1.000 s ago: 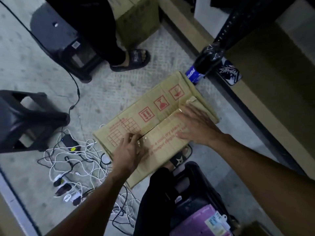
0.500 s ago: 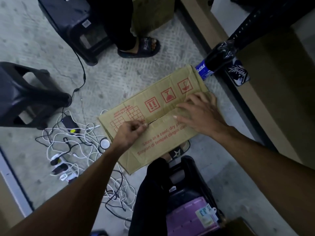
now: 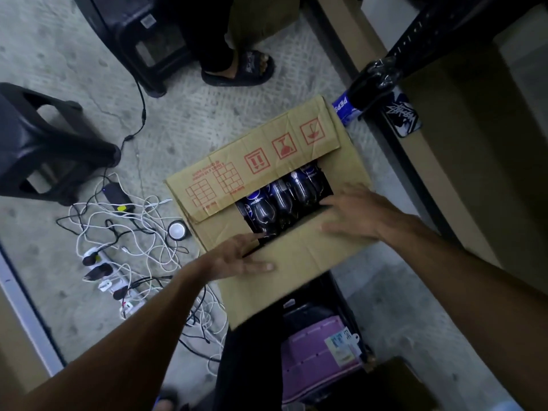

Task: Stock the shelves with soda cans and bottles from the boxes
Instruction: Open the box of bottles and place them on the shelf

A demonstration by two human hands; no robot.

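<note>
Head camera looks down at a brown cardboard box (image 3: 347,164) on the floor (image 3: 184,120), just beside the low shelf (image 3: 462,179) on the right. The box is partly open. The far flap (image 3: 267,155) is folded back, and in the gap are dark soda bottles (image 3: 280,197) with blue labels, packed close together. The left hand (image 3: 237,259) lies on the near flap (image 3: 296,280) with its fingers out straight, holding nothing. The right hand (image 3: 353,215) lies on the same flap near the gap, fingers spread out too, though it is a bit blurry. The flap is thin card and bends easily, so it is best pushed near its edge. The bottles look full, so each is likely heavy. They are round and smooth and may slip. I think a good place to hold one is around the neck or the middle. The full box is likely too heavy to lift by its flaps.
</note>
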